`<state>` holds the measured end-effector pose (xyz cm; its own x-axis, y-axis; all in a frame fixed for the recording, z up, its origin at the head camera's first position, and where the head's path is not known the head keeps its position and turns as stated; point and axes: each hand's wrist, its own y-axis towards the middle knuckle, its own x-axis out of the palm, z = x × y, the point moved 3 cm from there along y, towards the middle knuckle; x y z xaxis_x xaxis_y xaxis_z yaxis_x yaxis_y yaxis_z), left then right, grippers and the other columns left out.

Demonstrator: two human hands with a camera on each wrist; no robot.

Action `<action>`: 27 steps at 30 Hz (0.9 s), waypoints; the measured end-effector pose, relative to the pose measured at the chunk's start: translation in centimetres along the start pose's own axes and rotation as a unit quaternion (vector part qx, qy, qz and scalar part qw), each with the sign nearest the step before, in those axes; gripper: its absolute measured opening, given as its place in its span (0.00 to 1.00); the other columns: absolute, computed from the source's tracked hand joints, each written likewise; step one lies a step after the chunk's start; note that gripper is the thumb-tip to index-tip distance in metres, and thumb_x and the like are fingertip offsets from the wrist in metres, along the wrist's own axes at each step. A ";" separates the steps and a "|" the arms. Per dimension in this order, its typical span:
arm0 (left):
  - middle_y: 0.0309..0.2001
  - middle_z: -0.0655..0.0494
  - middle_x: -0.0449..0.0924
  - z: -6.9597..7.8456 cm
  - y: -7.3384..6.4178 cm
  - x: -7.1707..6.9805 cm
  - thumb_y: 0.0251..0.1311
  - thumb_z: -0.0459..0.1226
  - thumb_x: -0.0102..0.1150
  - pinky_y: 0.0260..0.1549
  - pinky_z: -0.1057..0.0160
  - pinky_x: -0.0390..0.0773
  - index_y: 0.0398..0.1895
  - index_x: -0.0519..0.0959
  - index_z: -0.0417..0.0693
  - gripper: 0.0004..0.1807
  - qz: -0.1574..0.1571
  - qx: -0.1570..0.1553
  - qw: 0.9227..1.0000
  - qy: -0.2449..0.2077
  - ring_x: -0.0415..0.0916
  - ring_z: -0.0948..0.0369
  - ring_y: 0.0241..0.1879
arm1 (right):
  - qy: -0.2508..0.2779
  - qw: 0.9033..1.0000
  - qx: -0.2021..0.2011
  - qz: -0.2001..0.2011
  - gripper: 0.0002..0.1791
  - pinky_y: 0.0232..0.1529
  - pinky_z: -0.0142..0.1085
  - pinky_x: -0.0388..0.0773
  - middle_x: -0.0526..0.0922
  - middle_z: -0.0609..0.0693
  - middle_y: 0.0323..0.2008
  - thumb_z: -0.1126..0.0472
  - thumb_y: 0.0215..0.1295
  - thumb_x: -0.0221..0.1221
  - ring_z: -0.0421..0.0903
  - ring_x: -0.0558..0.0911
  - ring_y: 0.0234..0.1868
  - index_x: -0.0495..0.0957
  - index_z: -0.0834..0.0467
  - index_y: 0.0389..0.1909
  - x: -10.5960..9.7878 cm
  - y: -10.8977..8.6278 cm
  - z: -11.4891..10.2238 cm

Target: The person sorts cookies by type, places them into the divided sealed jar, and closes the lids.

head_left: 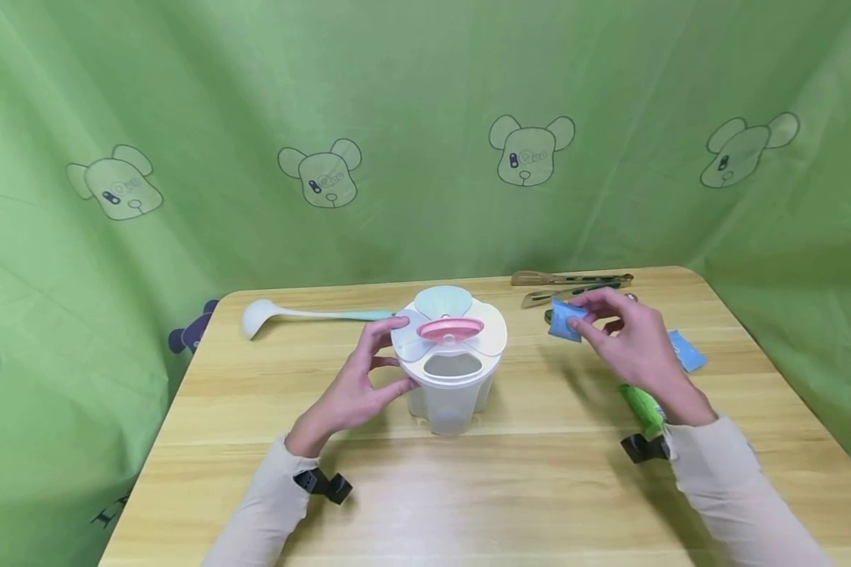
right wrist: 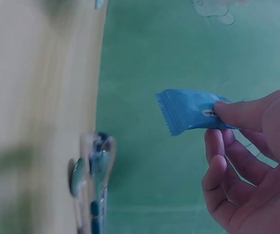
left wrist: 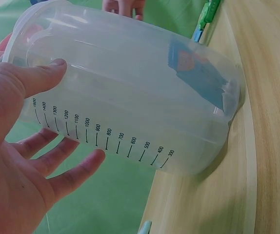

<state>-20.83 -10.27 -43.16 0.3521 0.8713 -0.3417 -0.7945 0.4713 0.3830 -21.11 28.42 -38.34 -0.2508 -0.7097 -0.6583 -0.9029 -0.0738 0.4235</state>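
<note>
A translucent plastic canister [head_left: 450,409] with measuring marks stands on the table, its petal lid in white, pale blue and pink. One petal is swung aside, leaving an opening [head_left: 452,365] at the front. My left hand [head_left: 351,390] grips the canister from the left, thumb on the wall and a finger up at the lid. Through the wall near the base, the left wrist view shows a blue packet [left wrist: 196,73]. My right hand [head_left: 634,339] pinches another small blue packet [right wrist: 191,112] between thumb and fingers, above the table right of the canister.
A ladle [head_left: 258,315] with a pale handle lies at the back left. Tongs [head_left: 570,278] lie along the back right edge. Another blue packet [head_left: 688,352] and a green packet [head_left: 641,408] rest near my right forearm. A green curtain [head_left: 425,157] hangs behind the table.
</note>
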 end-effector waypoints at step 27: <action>0.80 0.42 0.64 0.1 0.0 -0.1 0.60 0.24 0.75 0.64 0.51 0.88 0.80 0.60 0.49 0.48 -0.001 0.002 1.000 0.001 0.74 0.41 0.73 | 0.137 0.977 -0.165 0.018 0.19 0.43 0.22 0.86 0.91 0.45 0.43 0.83 0.57 0.72 0.34 0.85 0.38 0.87 0.64 0.47 -0.7 -1.0 -13.1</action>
<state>-20.78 -10.33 -43.01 0.3522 0.8705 -0.3437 -0.7919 0.4729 0.3863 -15.47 19.81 -30.19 -0.1368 -0.8731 -0.4679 -0.7229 -0.2350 0.6498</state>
